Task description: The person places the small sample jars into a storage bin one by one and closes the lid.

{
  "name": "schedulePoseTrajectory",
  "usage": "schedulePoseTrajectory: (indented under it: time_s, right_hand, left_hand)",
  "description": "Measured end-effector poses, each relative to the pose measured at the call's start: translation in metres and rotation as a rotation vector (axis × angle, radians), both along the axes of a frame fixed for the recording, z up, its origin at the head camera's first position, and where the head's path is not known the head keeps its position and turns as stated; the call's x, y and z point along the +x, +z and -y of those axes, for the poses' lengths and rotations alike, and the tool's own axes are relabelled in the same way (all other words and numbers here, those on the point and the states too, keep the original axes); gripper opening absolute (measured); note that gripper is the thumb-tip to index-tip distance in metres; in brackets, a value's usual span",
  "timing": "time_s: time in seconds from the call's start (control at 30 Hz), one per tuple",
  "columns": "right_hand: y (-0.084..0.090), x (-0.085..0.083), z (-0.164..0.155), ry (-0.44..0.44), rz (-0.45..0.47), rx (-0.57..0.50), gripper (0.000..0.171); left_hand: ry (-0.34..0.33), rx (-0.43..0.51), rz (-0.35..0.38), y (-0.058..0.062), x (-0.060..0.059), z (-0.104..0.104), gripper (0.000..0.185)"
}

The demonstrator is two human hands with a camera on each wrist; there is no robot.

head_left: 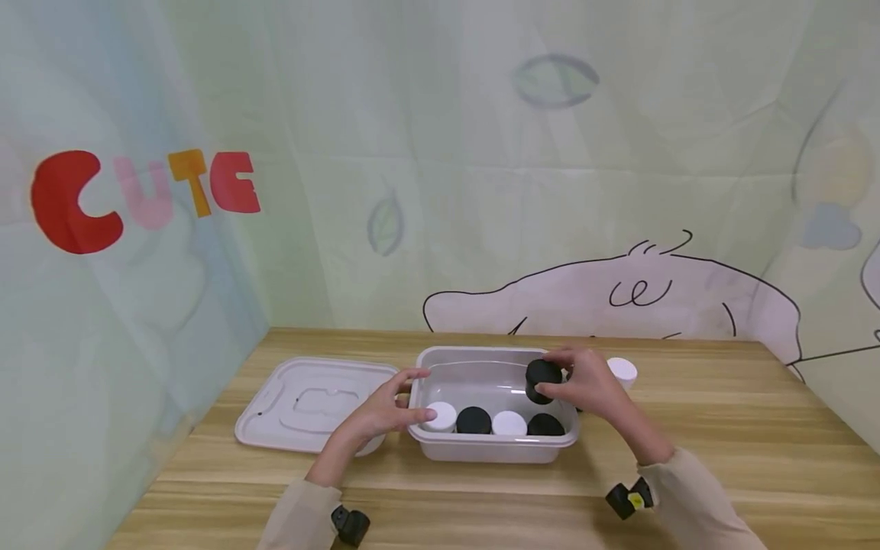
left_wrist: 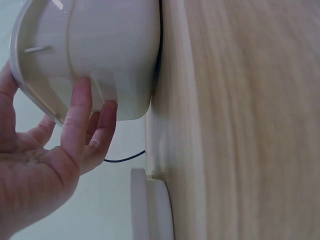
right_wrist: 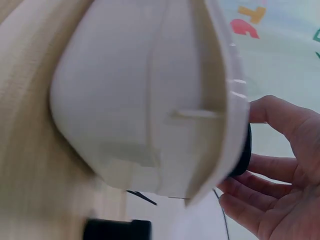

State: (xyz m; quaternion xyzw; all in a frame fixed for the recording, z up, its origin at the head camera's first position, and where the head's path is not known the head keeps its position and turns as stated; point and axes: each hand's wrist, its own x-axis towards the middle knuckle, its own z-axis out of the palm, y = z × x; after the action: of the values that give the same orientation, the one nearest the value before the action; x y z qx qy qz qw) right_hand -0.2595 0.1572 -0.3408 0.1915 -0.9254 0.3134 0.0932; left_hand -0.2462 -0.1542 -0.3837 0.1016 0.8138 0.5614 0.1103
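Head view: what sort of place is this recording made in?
Probably a staged recording booth, not a home: a wooden table enclosed by printed cartoon backdrop cloth, with only a plastic bin and its lid.

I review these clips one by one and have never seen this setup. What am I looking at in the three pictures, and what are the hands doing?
No machine here: a person works bare-handed, wearing three cameras. The wide picture comes from the head, looking down at a wooden table. The other two come from the wrists, so they show close, tilted views of the plastic bin's outer wall. On the table stand the clear bin, its lid lying to the left, and a white jar behind the right hand. In the bin's front row sit four jars, alternating white and black. The left hand touches the bin's left rim. The right hand has its grip on a black jar above the bin.
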Motion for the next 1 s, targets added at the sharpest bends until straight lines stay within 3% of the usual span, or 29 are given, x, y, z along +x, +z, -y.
schedulePoseTrajectory:
  time_s: [0.33,0.8,1.0]
  right_hand:
    - [-0.017,-0.007,0.007,0.056,-0.049,0.080,0.040]
    - [-0.024,-0.013,0.016,0.109,-0.075,0.378,0.037]
    - [-0.023,-0.013,0.019,0.114,-0.032,0.383,0.032]
  left_hand:
    - [0.020,-0.014,0.001,-0.001,-0.001,-0.002,0.066]
    - [0.009,-0.007,-0.003,0.000,0.000,0.000,0.067]
    - [0.014,-0.004,0.001,0.000,0.000,-0.001,0.066]
